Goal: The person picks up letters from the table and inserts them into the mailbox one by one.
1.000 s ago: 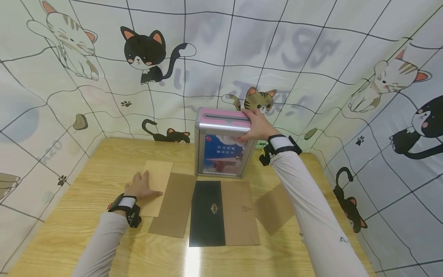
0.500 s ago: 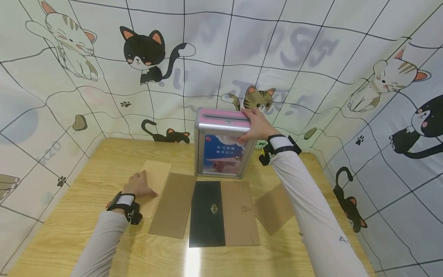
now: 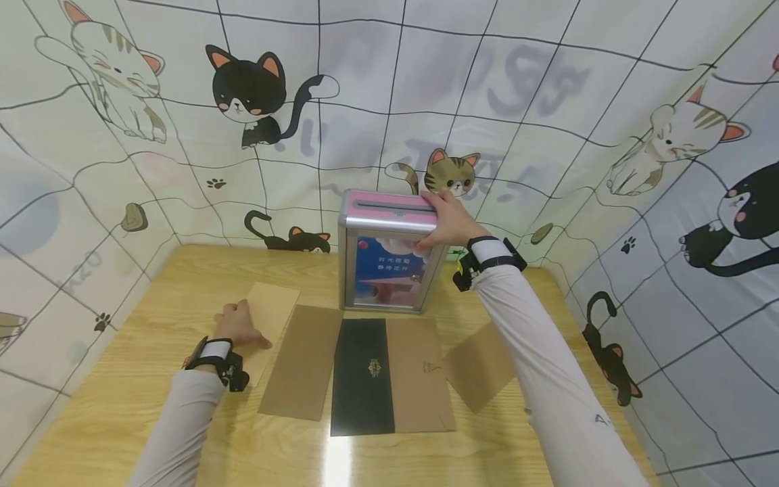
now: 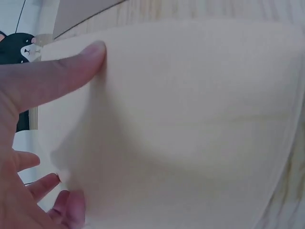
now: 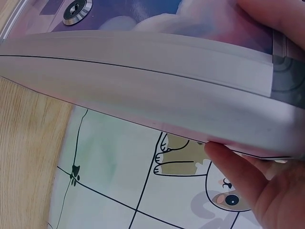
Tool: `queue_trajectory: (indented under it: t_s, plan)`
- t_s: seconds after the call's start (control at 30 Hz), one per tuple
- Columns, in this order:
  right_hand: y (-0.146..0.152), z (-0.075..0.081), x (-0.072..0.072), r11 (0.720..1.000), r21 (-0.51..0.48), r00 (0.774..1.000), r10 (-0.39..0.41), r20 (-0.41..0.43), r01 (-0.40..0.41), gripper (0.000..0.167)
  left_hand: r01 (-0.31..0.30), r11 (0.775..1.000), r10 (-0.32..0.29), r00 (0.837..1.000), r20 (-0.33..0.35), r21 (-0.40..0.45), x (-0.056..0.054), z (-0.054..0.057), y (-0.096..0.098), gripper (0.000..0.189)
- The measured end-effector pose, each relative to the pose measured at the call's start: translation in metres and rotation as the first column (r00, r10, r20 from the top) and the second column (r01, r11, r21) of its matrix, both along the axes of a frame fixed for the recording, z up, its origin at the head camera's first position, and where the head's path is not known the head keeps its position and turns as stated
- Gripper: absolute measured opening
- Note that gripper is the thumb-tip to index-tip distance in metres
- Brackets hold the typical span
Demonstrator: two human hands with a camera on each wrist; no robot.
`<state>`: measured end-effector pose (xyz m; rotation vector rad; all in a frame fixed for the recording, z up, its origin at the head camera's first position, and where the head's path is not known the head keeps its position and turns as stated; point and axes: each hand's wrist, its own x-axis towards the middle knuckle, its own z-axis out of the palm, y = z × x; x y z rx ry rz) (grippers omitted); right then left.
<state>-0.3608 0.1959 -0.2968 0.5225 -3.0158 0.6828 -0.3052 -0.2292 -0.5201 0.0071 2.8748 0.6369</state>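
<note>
My left hand (image 3: 237, 326) rests on a pale tan envelope (image 3: 274, 304) at the left of the table, fingers spread and loosely bent. The thumb in the left wrist view lies along the envelope's (image 4: 200, 95) surface, while the other fingertips sit near its far edge. My right hand (image 3: 450, 220) grips the top right corner of an upright letter box (image 3: 349, 264) with a silver frame, a pink slotted top and a blue printed front. In the right wrist view, fingers show on both sides of the box's silver edge (image 5: 143, 71), and a keyhole lock (image 5: 77, 11) shows on the front.
In front of the box lie a brown envelope (image 3: 302, 358), a black one (image 3: 362, 392) with a gold emblem, another brown one (image 3: 420, 379) and a smaller brown one (image 3: 481, 368). A cat-print cloth (image 3: 365, 101) surrounds the wooden table (image 3: 262, 446).
My left hand has drawn slightly left and its fingers have come closer together; the pale envelope under it has slid slightly left. My right hand stays on the box.
</note>
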Motion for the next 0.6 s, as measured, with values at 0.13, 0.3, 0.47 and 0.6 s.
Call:
queue_trajectory:
  t_s: [0.13,0.3,0.47,0.6]
  plan:
    - [-0.001,-0.001,0.0,1.0,0.002,1.0,-0.002,-0.005,0.002,0.113,-0.013,1.0,0.013,0.999,0.04,-0.006,-0.001,-0.001,-0.004,0.13]
    - [-0.001,-0.002,-0.001,1.0,0.006,1.0,-0.005,-0.009,0.005,0.113,-0.02,0.999,0.023,0.994,0.105,-0.035,-0.002,0.0,-0.007,0.135]
    - [0.0,-0.003,-0.003,1.0,0.01,1.0,-0.008,-0.005,0.008,0.112,-0.039,0.999,0.042,0.987,0.157,-0.02,-0.002,-0.002,-0.01,0.134]
    - [0.001,-0.004,-0.004,1.0,0.002,1.0,-0.012,-0.004,0.012,0.112,-0.042,0.999,0.046,0.984,0.174,-0.029,-0.004,-0.005,-0.011,0.138]
